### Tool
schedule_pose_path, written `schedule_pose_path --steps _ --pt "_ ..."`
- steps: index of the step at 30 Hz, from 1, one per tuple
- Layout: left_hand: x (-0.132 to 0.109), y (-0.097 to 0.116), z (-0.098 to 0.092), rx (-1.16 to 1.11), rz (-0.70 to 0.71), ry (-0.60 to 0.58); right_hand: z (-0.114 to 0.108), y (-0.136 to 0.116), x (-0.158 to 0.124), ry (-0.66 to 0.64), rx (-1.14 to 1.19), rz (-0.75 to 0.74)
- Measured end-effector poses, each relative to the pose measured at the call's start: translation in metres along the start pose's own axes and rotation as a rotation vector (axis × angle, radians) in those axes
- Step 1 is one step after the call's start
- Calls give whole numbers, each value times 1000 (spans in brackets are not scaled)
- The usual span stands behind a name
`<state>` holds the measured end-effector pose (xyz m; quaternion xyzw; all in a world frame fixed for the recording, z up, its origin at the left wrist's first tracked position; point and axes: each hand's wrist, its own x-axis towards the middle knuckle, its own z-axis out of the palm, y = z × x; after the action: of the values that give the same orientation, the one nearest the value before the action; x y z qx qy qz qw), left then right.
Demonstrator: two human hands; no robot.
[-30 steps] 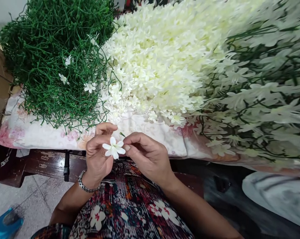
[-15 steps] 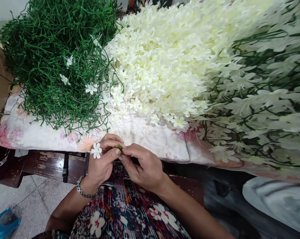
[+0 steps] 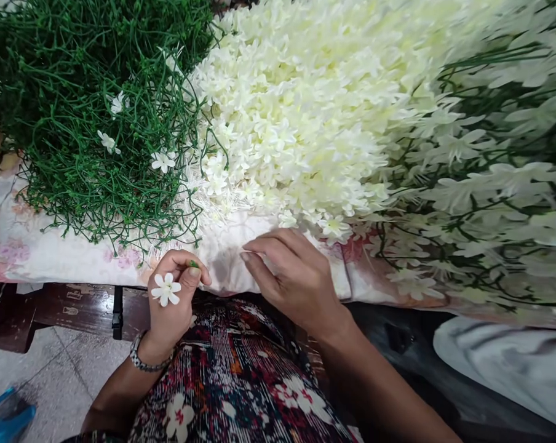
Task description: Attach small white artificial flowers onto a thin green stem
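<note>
L hand (image 3: 174,317) pinched green stem (image 3: 194,264), flower (image 3: 166,289) wristward of fingertips; R hand (image 3: 301,283) had tips nearly together, hold unclear; light grip prob. suited petals.

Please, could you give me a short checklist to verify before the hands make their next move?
1. Left hand pinching the green stem tip: ok, between thumb and finger.
2. White flower by that hand, petals spread: ok.
3. Flower attached to stem: cannot tell, no join is visible.
4. Right hand apart from the left: ok.
5. Right hand holding nothing: cannot tell, something thin could be hidden.
6. White flower pile nearby: ok, just beyond the right hand.
</note>
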<state>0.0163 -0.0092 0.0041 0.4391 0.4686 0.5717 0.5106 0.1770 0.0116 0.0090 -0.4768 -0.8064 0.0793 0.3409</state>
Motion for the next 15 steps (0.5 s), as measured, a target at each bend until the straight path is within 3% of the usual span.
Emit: schedule_pose_path --steps 6,15 --pt "5 -2 1 38 48 15 20 -9 18 -203 -295 56" --pt "4 -6 -3 63 9 0 29 -13 16 -74 -189 69"
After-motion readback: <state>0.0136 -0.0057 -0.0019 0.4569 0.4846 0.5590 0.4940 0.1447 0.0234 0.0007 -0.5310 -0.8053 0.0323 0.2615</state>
